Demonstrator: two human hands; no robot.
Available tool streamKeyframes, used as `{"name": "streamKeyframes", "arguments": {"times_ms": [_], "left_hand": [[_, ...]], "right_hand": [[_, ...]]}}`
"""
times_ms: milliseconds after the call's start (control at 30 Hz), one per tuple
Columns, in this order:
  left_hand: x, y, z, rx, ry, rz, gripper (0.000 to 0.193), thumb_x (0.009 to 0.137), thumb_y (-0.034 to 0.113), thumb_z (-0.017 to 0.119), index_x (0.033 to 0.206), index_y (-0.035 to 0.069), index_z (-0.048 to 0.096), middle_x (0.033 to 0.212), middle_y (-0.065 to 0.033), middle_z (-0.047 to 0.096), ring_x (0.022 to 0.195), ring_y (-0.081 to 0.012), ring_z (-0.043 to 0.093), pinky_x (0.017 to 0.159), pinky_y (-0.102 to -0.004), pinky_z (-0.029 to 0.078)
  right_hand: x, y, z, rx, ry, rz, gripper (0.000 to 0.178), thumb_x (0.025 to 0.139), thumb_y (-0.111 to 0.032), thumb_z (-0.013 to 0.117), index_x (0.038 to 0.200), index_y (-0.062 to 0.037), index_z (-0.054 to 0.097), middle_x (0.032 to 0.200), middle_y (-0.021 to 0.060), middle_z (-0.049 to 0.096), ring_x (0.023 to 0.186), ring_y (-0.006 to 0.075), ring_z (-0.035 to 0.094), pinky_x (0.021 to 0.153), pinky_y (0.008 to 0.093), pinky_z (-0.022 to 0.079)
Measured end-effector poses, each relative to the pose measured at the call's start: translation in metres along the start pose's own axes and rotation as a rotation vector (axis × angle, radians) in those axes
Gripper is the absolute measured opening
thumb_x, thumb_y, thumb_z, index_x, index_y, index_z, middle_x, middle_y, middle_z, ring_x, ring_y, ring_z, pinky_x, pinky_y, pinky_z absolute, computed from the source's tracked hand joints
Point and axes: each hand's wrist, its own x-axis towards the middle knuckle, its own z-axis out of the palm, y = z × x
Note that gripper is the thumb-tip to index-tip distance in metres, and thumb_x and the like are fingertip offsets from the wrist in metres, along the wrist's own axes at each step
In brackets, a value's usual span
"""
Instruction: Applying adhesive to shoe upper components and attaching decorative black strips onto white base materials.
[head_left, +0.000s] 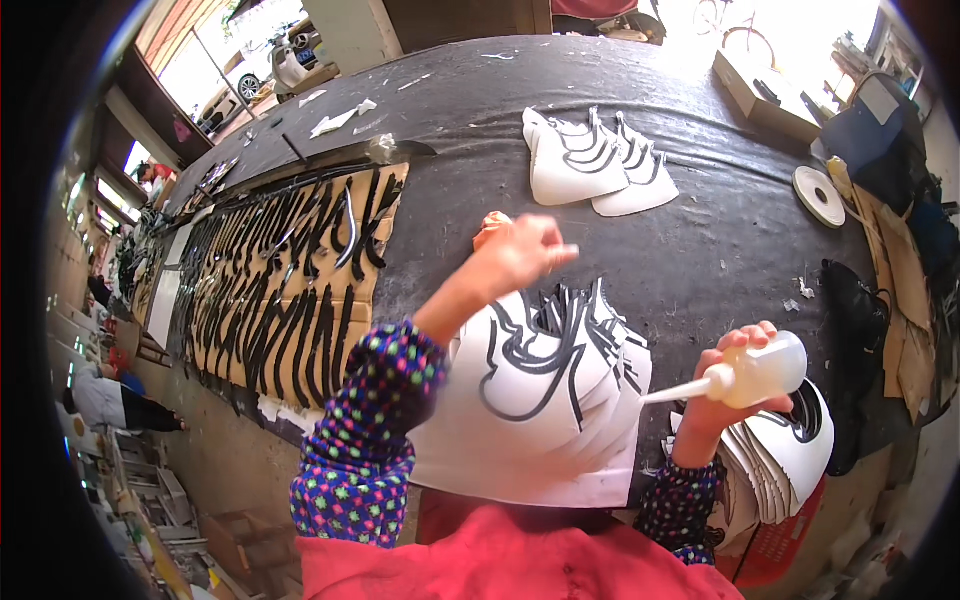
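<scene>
My right hand (715,400) is wrapped round a translucent squeeze bottle (765,370), tilted on its side. Its long thin nozzle points left, toward a fanned stack of white curved sheet pieces (540,440) with black strips along their cut edges. Raised over the far side of that stack is my left hand (515,262), slightly blurred. Its fingers look curled together, and whatever they might hold cannot be made out. Next to it lies a small orange item (491,228), partly hidden by the hand. Loose black strips (565,310) lie on the stack's far part.
Rows of black strips (320,340) lie on a cardboard sheet (395,190) to the left. More white pieces (590,165) sit farther back on the dark table (450,110). At right are a tape roll (818,196), a long box (765,100) and another white stack (775,460) over a red crate (780,545).
</scene>
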Motion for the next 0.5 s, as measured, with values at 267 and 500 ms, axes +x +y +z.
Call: {"name": "streamKeyframes", "arguments": {"times_ms": [267,500], "left_hand": [[-0.146,0.022,0.089,0.299,0.267,0.087,0.058,0.072,0.044,0.068,0.108,0.000,0.058,0.110,-0.0105,0.052,0.105,-0.0269,0.046,0.089,-0.0379,0.036],[-0.174,0.018,0.118,0.092,0.629,0.275,0.033,0.072,0.017,0.070,0.100,0.004,0.060,0.096,-0.0080,0.055,0.090,-0.0253,0.050,0.079,-0.0368,0.040]], "right_hand": [[0.001,0.005,0.061,0.237,0.013,-0.096,0.073,0.068,-0.032,0.078,0.125,-0.0117,0.038,0.128,0.0048,0.040,0.124,0.0228,0.036,0.105,0.0456,0.029],[-0.036,0.005,0.111,-0.244,0.115,-0.152,0.075,0.070,-0.036,0.076,0.128,-0.0103,0.035,0.128,0.0077,0.041,0.126,0.0296,0.034,0.103,0.0495,0.032]]}}
